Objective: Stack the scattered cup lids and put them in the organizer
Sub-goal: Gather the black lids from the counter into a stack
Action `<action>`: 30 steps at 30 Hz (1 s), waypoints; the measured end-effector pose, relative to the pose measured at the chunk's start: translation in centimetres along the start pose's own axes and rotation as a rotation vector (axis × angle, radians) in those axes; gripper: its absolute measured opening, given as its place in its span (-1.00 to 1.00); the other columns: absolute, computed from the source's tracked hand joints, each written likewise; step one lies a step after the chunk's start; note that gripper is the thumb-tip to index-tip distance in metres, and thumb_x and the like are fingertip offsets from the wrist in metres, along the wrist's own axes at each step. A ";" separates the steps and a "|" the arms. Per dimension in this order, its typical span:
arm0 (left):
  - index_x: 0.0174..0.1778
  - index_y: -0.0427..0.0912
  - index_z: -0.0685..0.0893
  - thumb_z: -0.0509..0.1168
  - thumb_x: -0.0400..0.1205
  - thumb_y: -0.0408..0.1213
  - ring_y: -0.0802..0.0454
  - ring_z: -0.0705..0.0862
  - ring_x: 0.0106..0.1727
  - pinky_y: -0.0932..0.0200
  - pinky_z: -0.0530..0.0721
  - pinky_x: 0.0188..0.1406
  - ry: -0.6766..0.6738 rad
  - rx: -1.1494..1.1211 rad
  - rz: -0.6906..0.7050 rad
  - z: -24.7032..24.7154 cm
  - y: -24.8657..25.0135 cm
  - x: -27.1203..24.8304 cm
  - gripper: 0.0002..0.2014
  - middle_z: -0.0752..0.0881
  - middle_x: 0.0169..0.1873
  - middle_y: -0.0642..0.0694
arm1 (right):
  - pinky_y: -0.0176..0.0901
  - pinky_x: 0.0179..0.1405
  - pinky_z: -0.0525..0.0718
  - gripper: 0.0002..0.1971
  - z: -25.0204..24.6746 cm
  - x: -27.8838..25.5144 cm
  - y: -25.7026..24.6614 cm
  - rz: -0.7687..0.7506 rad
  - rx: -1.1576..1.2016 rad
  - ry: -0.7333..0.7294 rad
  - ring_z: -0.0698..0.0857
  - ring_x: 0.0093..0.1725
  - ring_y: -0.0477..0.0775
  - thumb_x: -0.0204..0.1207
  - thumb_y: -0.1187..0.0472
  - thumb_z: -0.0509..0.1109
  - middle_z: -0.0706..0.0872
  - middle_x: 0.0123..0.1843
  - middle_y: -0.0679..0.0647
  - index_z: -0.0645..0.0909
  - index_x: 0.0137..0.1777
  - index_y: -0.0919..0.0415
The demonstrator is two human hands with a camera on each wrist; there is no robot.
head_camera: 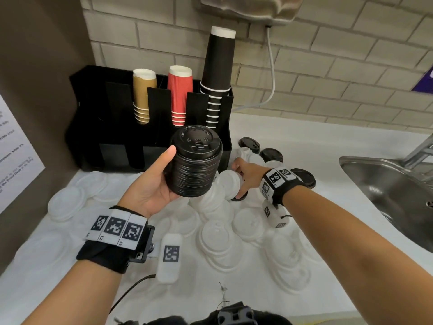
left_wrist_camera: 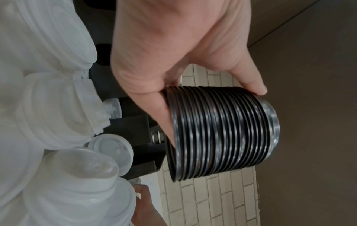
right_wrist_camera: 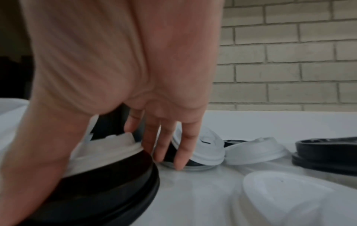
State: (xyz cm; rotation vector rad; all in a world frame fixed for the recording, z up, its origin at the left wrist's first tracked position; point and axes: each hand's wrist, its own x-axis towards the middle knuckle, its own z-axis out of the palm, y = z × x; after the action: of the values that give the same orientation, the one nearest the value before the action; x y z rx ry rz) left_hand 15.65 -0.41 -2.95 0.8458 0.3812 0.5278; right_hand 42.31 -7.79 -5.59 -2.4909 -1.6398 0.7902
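Note:
My left hand point(head_camera: 187, 171) grips a tall stack of black lids point(head_camera: 196, 165) above the counter, in front of the black organizer point(head_camera: 117, 146). Up close, the thumb lies along the top of the stack point(left_wrist_camera: 222, 137) and the fingers wrap its underside. My right hand point(head_camera: 239, 180) reaches down just right of the stack, thumb and fingers on either side of a black lid point(right_wrist_camera: 108, 183) with white lids resting on it. Its fingertips point(right_wrist_camera: 180, 159) touch the counter beside that lid. Several white lids point(head_camera: 218, 235) lie scattered across the counter. Three loose black lids point(head_camera: 271, 155) lie further back right.
The organizer holds gold cups point(head_camera: 143, 95), red cups point(head_camera: 180, 95) and a tall column of black cups point(head_camera: 218, 73). A steel sink point(head_camera: 386, 184) lies to the right. A printed sheet point(head_camera: 14, 156) hangs on the left wall. A white cable point(head_camera: 271, 66) runs down the brick wall.

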 end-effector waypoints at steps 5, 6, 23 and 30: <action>0.13 -0.03 0.80 0.31 0.48 0.07 -0.11 0.77 0.20 0.02 0.80 -0.16 -0.001 -0.006 0.003 0.1 -0.2 0.0 -0.60 0.77 0.22 -0.16 | 0.14 0.28 0.61 -0.06 0.8 -0.4 -0.3 -0.117 -0.007 0.062 0.63 0.20 0.25 0.15 0.28 0.73 0.61 0.25 0.22 0.20 0.44 0.24; 0.14 -0.03 0.80 0.32 0.47 0.07 -0.11 0.76 0.20 0.02 0.79 -0.15 -0.002 -0.005 0.004 0.1 -0.3 0.0 -0.59 0.77 0.22 -0.16 | 0.14 0.26 0.61 -0.07 0.8 -0.5 -0.2 -0.123 -0.011 0.077 0.63 0.19 0.25 0.17 0.28 0.72 0.61 0.25 0.22 0.19 0.44 0.25; -0.03 0.04 0.87 0.36 0.45 0.13 -0.06 0.79 0.15 0.06 0.79 -0.14 -0.022 0.041 -0.014 -0.4 -1.2 -0.9 -0.66 0.82 0.10 -0.09 | 0.06 0.34 0.39 -0.26 -3.1 -4.1 -1.4 0.346 -0.951 0.178 0.36 0.46 0.15 0.34 -0.09 0.52 0.36 0.49 0.13 0.41 0.49 0.16; -0.18 0.15 0.88 0.34 0.40 0.10 0.01 0.82 0.05 0.09 0.79 -0.21 0.022 0.064 -0.034 0.3 -1.6 -1.3 -0.75 0.85 0.00 -0.01 | -0.15 0.01 0.56 -0.48 -5.7 -8.2 -1.5 -0.069 0.454 0.401 0.62 0.08 0.08 0.31 0.09 0.58 0.56 0.13 0.07 0.54 0.29 0.00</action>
State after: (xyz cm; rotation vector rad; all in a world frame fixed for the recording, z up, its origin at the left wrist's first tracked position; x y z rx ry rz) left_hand 15.17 -2.23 -3.93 0.8947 0.4340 0.4958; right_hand 41.05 -12.98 2.98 -2.0914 -1.2380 0.5322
